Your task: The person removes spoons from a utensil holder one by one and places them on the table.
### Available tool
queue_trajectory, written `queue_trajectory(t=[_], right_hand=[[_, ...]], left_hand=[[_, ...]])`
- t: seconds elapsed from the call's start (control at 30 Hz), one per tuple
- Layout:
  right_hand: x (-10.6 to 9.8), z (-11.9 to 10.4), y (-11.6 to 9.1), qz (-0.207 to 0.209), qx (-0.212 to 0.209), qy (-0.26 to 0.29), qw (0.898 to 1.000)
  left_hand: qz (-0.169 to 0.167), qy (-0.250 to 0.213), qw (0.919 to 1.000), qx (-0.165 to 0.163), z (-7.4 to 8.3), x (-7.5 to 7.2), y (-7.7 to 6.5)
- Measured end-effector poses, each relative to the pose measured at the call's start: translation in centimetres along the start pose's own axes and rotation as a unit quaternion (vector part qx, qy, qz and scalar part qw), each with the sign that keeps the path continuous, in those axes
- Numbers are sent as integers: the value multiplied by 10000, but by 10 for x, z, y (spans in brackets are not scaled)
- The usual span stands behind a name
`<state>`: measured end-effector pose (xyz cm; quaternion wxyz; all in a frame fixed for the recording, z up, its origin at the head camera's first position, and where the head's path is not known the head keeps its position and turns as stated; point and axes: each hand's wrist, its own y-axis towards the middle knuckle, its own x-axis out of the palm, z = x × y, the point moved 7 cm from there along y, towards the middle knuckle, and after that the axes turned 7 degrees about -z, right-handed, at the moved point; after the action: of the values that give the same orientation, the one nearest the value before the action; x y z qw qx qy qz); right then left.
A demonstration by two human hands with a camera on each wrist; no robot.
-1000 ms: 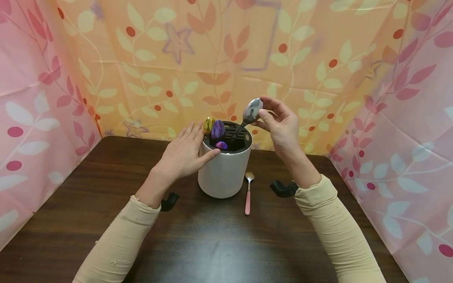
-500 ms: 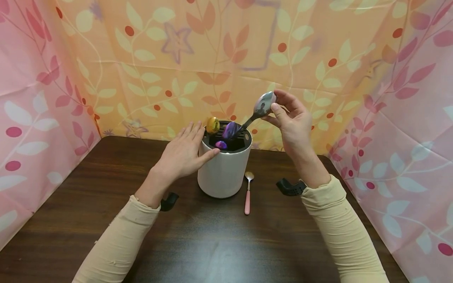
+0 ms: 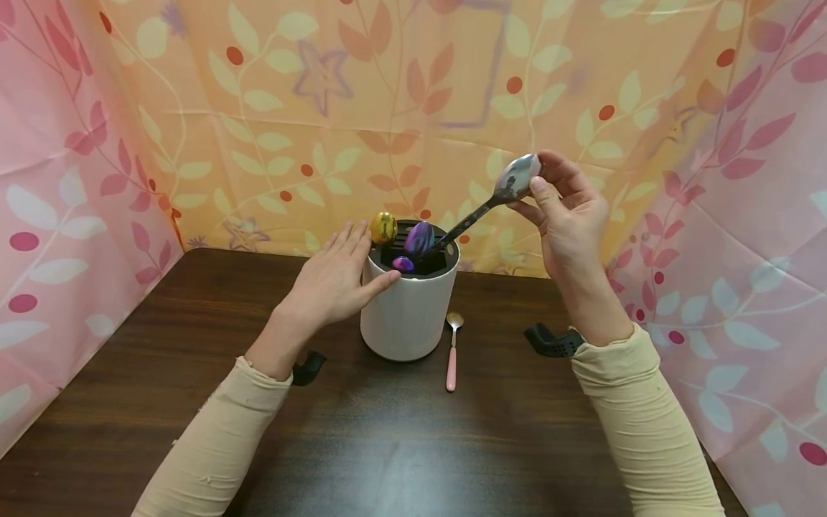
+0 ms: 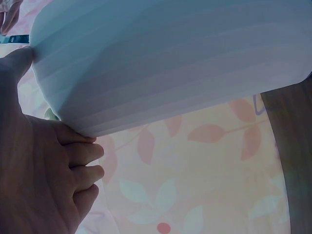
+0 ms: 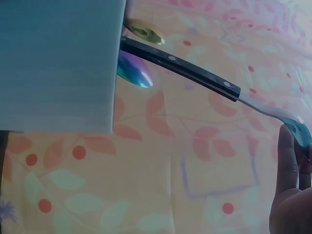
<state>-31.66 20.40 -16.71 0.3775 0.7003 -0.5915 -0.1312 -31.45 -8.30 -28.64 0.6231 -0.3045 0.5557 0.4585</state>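
Note:
A white cylindrical utensil holder (image 3: 407, 323) with a black slotted top stands on the table. My left hand (image 3: 329, 276) rests against its left rim, fingers straight and thumb across the front edge. At the upper right, my right hand (image 3: 571, 215) pinches the silver bowl of a spoon (image 3: 517, 178). The spoon slants, and its black riveted handle (image 5: 180, 66) still reaches into the holder's top. Also standing in the holder are a gold spoon (image 3: 384, 228), a purple iridescent spoon (image 3: 420, 237) and a smaller purple spoon (image 3: 403, 264); their handles are hidden inside.
A small spoon with a pink handle (image 3: 451, 368) lies on the dark wooden table (image 3: 362, 445), right of the holder. Patterned cloth (image 3: 258, 143) hangs behind and along both sides. Each wrist bears a black camera mount (image 3: 552, 340).
My right hand has moved right and upward, drawing more of the black-handled spoon out of the holder. The purple spoon has shifted right. My left hand stays in place.

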Motion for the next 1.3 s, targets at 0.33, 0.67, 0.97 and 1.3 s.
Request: queue_trajectory(t=[0.33, 0.67, 0.97, 1.3], right_hand=[[-19, -26, 4, 245, -275, 551, 9978], [-46, -37, 1, 666, -35, 1419, 9876], [-65, -19, -6, 795, 781, 1308, 9851], [-83, 31, -23, 408, 1993, 417, 9782]], left_hand=[[-3, -2, 10000, -8, 1, -1, 0], [40, -43, 10000, 37, 1, 0, 0], [37, -43, 10000, 22, -2, 0, 0], [19, -85, 10000, 33, -2, 0, 0]])
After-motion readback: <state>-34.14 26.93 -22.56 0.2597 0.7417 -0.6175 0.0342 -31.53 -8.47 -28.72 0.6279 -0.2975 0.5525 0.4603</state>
